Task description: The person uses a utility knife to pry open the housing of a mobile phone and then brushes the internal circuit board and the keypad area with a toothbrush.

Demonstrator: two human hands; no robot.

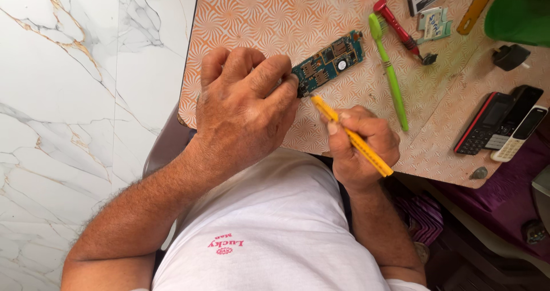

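We pinch the green circuit board [329, 61] in our left hand [243, 104] over the patterned table [275, 16]. Our right hand [361, 147] grips a yellow tool [350, 136], its tip at the board's near end.

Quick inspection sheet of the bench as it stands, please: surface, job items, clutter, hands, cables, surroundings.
Surface: patterned orange table.
Job's things: circuit board held at its near end; yellow tool, tip toward the board.
Clutter: green toothbrush, red screwdriver, three phones, black plug, green tub.
Hands: left hand pinches the board; right hand grips the tool.
Cables: nothing seen.
Surroundings: marble floor, purple cloth.
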